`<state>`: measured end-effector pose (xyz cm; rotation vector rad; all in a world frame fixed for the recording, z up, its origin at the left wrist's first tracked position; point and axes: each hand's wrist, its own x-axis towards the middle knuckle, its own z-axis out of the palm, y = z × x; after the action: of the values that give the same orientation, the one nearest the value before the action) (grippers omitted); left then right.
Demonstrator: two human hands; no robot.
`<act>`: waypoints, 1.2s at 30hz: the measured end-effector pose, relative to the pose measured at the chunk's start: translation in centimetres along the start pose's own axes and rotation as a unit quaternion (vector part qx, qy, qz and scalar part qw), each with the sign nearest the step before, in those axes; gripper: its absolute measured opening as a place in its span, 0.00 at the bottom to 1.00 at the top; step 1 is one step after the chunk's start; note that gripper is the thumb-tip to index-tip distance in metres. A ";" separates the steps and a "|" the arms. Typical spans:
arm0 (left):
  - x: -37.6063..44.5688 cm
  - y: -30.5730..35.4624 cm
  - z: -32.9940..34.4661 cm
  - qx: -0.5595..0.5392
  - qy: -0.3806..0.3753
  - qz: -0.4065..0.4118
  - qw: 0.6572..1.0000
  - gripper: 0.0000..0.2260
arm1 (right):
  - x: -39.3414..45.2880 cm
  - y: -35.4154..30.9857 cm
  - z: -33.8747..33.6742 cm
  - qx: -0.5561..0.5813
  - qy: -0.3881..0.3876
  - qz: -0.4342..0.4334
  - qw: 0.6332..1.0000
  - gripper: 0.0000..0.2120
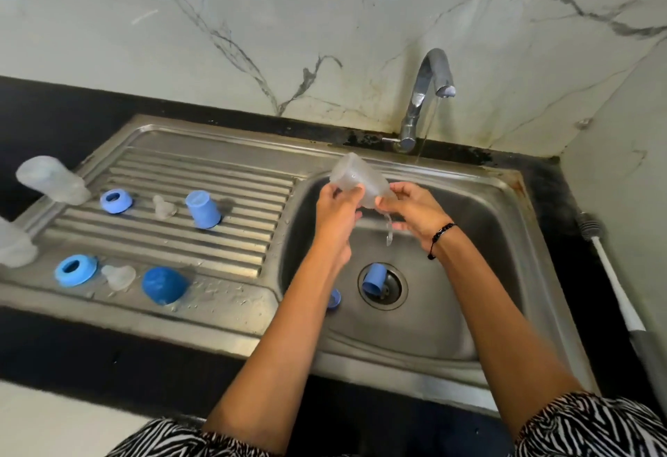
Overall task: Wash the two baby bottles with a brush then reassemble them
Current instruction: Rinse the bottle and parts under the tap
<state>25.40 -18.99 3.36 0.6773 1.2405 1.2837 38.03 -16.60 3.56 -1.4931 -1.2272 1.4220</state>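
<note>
**Emptying the rinse water from a bottle**

Now I held the clear bottle (355, 176) over the sink basin (480, 240), tipped with its base up toward the wall and its mouth down toward me, so the water inside could run out. A thin stream (388, 231) fell from the mouth into the basin. My left hand (337, 209) had its grip curled round the lower side of the body, and my right hand (411, 209) pinched the neck end, steadying the tilt. The tap (429, 95) was running just behind and to the right, its stream missing the bottle, which I judged left it handy for another rinse.

Two more clear bottles (50, 180) stood mouth-down at the left edge of the draining board (202, 182), probably to drip dry. On its ridges lay two blue collars (115, 201), two clear teats (163, 207) and two blue caps (203, 209), spread apart so each could drain. Another blue cap (373, 278) sat in the drain of the basin, and a blue piece (334, 299) showed beside my left forearm; I could not tell what it was. The bottle brush (610, 276) lay on the dark counter (563, 211) to the right, within reach but out of the splash.
</note>
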 end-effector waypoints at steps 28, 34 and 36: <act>6.2 18.1 -29.8 0.279 -0.025 0.095 0.955 0.08 | 5.2 -11.0 32.0 -0.360 -0.046 -0.247 0.898 0.30; 13.6 24.6 -38.4 0.390 -0.072 0.016 0.918 0.07 | 10.1 -13.6 42.0 -0.385 -0.059 -0.193 0.901 0.29; 15.6 25.4 -40.4 0.408 -0.083 -0.001 0.909 0.10 | 11.7 -13.7 44.4 -0.383 -0.057 -0.177 0.905 0.30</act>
<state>-23.10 -8.46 11.09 1.3423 1.6268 0.6378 -8.64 -6.24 7.46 -1.5516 -2.1694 0.8092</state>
